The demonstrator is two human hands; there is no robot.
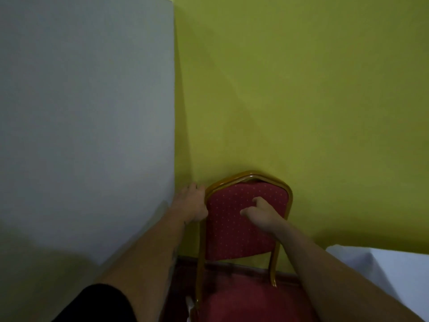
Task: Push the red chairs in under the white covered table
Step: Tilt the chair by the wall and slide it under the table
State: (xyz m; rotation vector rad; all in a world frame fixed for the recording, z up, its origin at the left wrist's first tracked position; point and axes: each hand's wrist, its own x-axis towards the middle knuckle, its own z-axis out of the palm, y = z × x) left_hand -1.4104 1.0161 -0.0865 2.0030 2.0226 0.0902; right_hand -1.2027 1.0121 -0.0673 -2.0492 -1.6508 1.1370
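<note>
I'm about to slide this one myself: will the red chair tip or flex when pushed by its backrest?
The red chair probably stays stiff, given its gold metal-looking frame. Pushed high, where the left hand and right hand sit, it may tilt rather than slide. Its thin legs suggest it is fairly light.

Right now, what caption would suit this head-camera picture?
Both hands, left hand and right hand, on a red chair backrest against a yellow-green wall.

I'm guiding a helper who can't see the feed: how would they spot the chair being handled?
Start at the green wall where it meets the grey panel. The chair stands just right of that corner, its back against the wall. It has a red dotted backrest in a gold frame, with both hands on it.
</note>
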